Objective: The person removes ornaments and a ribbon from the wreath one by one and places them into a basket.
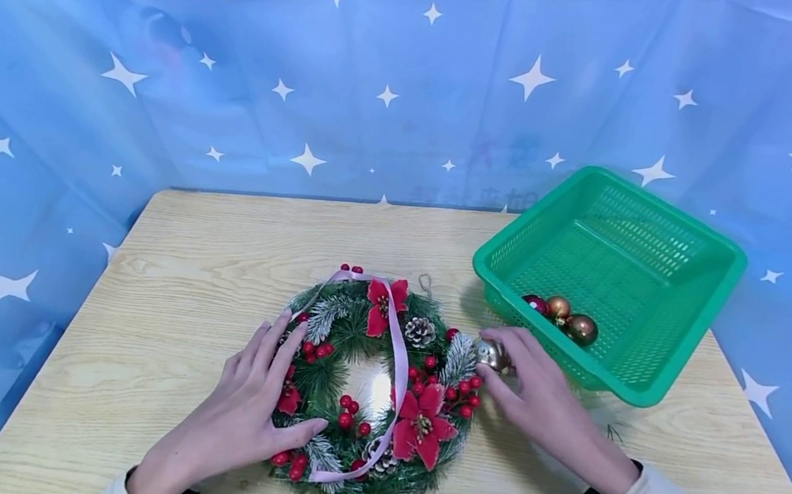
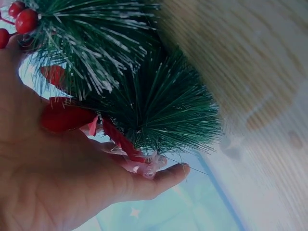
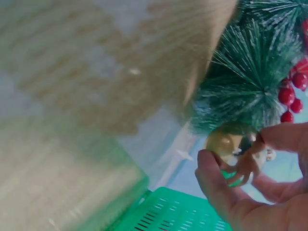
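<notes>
A green Christmas wreath [image 1: 366,490] with red poinsettias, berries, pinecones and a lilac ribbon [image 1: 398,354] lies on the wooden table. My left hand [image 1: 246,406] rests on its left side, fingers spread over the greenery; in the left wrist view, pine needles [image 2: 178,106] and a red petal [image 2: 67,117] show by the palm. Between thumb and fingers, my right hand [image 1: 535,384] pinches a shiny gold bauble [image 1: 490,355] at the wreath's right edge. The right wrist view has the gold bauble [image 3: 231,149] close beside frosted needles [image 3: 250,72].
At the back right stands a green plastic basket [image 1: 722,275] holding several dark red, copper and brown baubles [image 1: 582,329]. Its near corner is close to my right hand. Behind the table [image 1: 157,317] hangs a blue star-patterned cloth [image 1: 419,60].
</notes>
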A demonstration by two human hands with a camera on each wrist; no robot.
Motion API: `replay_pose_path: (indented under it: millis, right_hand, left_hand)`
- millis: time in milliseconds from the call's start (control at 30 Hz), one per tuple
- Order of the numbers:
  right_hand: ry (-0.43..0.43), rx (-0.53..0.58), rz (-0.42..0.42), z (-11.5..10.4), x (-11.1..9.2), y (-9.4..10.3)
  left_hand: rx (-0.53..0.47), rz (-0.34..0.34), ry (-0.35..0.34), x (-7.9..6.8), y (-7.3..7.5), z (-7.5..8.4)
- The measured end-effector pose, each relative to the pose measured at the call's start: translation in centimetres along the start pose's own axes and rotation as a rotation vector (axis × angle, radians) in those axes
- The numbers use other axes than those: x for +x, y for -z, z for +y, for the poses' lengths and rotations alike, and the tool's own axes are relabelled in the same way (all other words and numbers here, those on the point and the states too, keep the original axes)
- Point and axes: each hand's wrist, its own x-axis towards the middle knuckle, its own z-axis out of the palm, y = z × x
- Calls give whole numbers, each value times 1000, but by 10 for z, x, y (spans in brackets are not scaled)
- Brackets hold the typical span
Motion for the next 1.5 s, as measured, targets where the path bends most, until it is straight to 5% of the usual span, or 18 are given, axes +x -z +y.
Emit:
replay_pose_path:
  millis: [433,833,1067,1500]
  right_hand:
    - [74,-39,88,-9,10,22]
    - [45,19,180,-8,20,51]
    - [-36,42,208,4,22,70]
    - [-220,33,131,36,22,87]
  left_hand:
    - [0,-3,-8,2,-2,0]
    - [-11,-12,-9,1,-1,-1]
    - [-49,-30,3,0,-1,-1]
    - [-56,-16,3,-1,-1,-1]
